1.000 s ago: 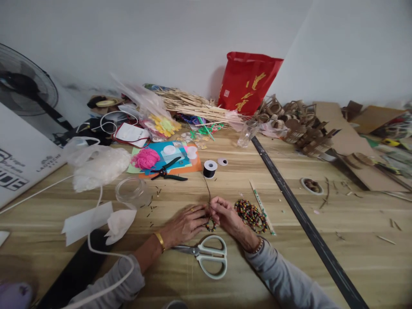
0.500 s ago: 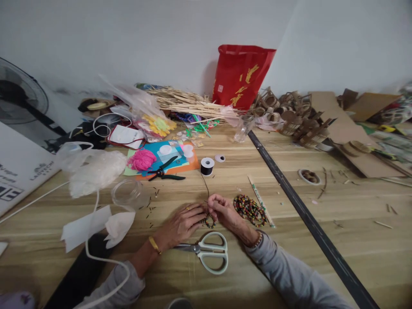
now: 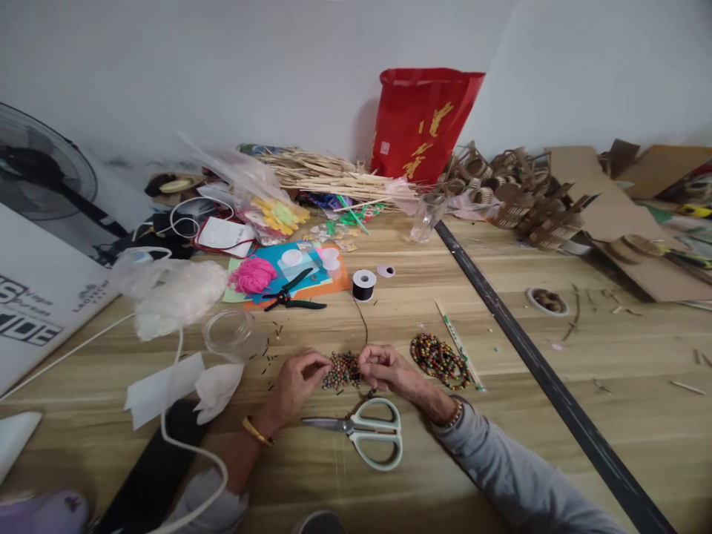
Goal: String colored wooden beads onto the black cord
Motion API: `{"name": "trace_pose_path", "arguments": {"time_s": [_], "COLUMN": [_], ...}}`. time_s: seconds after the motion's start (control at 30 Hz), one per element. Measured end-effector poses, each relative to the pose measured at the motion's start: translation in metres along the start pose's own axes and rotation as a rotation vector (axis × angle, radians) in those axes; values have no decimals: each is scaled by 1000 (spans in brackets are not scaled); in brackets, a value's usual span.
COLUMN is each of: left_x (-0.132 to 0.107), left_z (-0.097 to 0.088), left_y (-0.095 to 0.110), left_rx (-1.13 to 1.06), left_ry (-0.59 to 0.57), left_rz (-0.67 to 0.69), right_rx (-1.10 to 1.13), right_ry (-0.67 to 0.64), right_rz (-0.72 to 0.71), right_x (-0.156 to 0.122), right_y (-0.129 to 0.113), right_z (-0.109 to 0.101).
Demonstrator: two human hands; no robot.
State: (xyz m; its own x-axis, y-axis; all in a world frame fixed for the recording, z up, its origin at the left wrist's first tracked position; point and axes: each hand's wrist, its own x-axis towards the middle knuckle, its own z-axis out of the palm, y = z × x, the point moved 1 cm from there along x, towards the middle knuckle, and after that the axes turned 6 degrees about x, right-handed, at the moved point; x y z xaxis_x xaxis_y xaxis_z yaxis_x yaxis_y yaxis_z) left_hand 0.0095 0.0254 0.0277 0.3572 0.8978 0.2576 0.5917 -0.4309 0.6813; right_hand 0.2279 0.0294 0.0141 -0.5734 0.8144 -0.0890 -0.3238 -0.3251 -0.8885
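My left hand (image 3: 297, 380) rests on the wooden table (image 3: 500, 445) with its fingers pinched at the left edge of a small pile of coloured beads (image 3: 342, 369). My right hand (image 3: 386, 367) is curled at the pile's right edge, pinching a thin black cord (image 3: 363, 320). The cord runs up to a black spool (image 3: 363, 285). What the left fingers hold is too small to make out. A heap of finished bead bracelets (image 3: 439, 361) lies just right of my right hand. Pale green scissors (image 3: 364, 434) lie below both hands.
Black pliers (image 3: 292, 298), pink yarn (image 3: 252, 275) and coloured paper sit behind the hands. A clear jar (image 3: 232, 335), plastic bags and a white cable are at left. A red bag (image 3: 426, 122), sticks and cardboard pieces line the back. A dark strip (image 3: 534, 363) crosses the table.
My hands have drawn apart, and a loose pile of beads now shows between them. The small beaded loop seen under my fingers earlier is no longer visible.
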Motion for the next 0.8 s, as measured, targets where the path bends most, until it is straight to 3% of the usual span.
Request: {"name": "trace_pose_path", "arguments": {"time_s": [0.13, 0.23, 0.37, 0.53, 0.67, 0.8], "left_x": [-5, -5, -5, -8, -9, -9], "left_z": [2, -3, -13, -15, -11, -7], "left_y": [-3, -1, 5, 3, 0, -1], "left_rx": [28, 67, 167, 261, 297, 299], "left_ry": [-36, -91, -198, -245, -242, -242], "left_rz": [-3, 5, 53, 151, 199, 231], "right_rx": [-137, -293, -660, -1062, -1265, -1325], "right_ry": [-39, -29, -25, -143, -159, -181], "right_rz": [20, -42, -281, -550, -564, -557], "right_x": [-3, -5, -7, -10, -13, -14], "right_y": [-2, 0, 4, 9, 10, 7], "right_z": [4, 8, 13, 15, 18, 21]}}
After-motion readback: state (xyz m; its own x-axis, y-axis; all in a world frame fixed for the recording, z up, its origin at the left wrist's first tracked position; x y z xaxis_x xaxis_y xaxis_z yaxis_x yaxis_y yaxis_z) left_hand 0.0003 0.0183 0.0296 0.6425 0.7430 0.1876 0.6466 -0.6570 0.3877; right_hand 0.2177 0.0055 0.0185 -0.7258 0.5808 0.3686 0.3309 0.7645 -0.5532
